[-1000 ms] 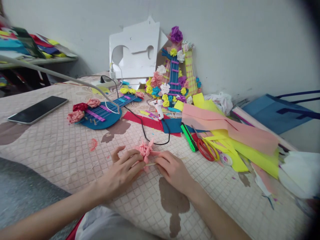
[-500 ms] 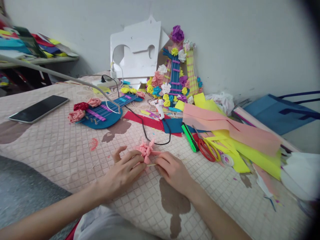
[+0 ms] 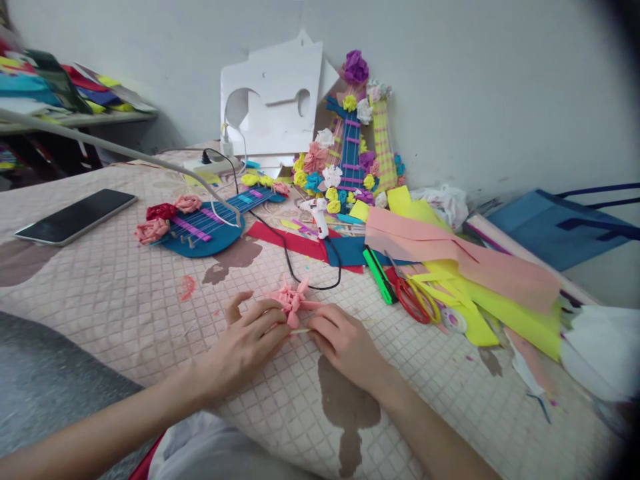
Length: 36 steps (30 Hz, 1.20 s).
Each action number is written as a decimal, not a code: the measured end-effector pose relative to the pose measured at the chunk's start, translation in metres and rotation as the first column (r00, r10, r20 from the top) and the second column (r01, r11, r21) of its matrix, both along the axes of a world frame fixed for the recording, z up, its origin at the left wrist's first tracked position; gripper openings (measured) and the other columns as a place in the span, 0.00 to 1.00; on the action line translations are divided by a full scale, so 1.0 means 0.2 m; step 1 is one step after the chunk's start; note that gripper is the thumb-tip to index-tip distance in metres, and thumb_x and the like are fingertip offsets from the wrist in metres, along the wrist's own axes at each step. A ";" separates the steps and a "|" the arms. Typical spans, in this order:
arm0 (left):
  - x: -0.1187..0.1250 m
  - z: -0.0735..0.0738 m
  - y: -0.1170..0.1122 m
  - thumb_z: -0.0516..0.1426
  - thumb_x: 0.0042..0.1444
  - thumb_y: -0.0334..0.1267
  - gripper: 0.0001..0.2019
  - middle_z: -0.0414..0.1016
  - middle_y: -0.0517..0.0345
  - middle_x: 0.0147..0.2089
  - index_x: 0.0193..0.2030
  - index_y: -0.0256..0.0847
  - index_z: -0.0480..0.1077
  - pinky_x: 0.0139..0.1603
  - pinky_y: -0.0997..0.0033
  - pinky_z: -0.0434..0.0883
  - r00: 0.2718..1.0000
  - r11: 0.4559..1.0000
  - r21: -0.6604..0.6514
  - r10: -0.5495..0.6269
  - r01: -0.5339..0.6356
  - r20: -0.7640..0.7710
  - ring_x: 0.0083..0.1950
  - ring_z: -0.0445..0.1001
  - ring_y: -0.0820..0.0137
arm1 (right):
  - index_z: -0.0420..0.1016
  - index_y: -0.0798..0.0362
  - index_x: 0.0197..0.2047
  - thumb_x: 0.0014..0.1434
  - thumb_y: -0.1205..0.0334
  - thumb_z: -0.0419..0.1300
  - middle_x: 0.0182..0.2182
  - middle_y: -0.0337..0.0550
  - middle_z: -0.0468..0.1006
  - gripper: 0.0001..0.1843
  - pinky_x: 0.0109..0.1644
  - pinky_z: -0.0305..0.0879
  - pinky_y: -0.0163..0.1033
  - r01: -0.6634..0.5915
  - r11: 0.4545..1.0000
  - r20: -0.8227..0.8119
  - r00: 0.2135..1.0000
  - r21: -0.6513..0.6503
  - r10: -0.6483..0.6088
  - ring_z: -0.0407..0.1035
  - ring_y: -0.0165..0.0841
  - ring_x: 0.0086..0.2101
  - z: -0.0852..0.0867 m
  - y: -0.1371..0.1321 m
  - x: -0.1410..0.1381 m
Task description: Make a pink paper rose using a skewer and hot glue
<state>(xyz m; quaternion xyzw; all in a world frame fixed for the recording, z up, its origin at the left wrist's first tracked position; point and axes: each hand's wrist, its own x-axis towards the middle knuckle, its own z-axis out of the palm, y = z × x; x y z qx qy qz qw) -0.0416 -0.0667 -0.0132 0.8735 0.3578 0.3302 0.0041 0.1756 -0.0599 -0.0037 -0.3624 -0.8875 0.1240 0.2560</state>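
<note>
Closely, a pink flower [image 3: 291, 299] was held above the tablecloth [image 3: 155, 313], just beyond the fingertips of two hands nearly brought together. Its near left side was grasped by the left hand [image 3: 253, 330], while a thin pale stick [image 3: 301, 331], stretched across the gap just nearer than the bloom, was pinched at its right end by the right hand [image 3: 345, 340]. Both palms were turned down, the forearms angled inward from either side; the left outermost finger was lifted apart from the rest. Well beyond the grip, a white glue gun [image 3: 318, 217] was seen; to its right, a green cutter [image 3: 380, 275] and red-handled scissors [image 3: 413, 301] were laid.
</note>
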 end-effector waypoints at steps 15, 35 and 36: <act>-0.01 -0.01 0.01 0.49 0.65 0.33 0.09 0.77 0.60 0.40 0.41 0.44 0.71 0.65 0.52 0.42 0.999 1.000 -0.012 0.001 0.000 0.039 0.50 0.70 0.65 | 0.69 0.53 0.45 0.65 0.62 0.52 0.41 0.48 0.73 0.08 0.50 0.70 0.45 0.021 0.996 0.021 1.000 0.092 -0.023 0.67 0.40 0.49 -0.02 -0.02 -0.09; -0.01 0.00 0.01 0.51 0.65 0.33 0.08 0.76 0.60 0.41 0.41 0.44 0.71 0.63 0.55 0.45 0.999 0.998 -0.062 -0.005 0.008 0.047 0.52 0.67 0.65 | 0.70 0.54 0.39 0.67 0.65 0.46 0.37 0.48 0.74 0.12 0.41 0.72 0.41 0.018 0.994 0.040 0.999 0.108 -0.023 0.70 0.36 0.40 -0.03 -0.02 -0.10; -0.01 0.00 0.01 0.51 0.65 0.33 0.08 0.76 0.61 0.41 0.40 0.44 0.71 0.63 0.55 0.45 0.999 0.998 -0.065 -0.003 0.006 0.044 0.52 0.68 0.65 | 0.70 0.54 0.40 0.67 0.65 0.46 0.37 0.48 0.74 0.12 0.41 0.72 0.41 0.019 0.995 0.036 0.999 0.098 -0.022 0.70 0.36 0.41 -0.03 -0.02 -0.10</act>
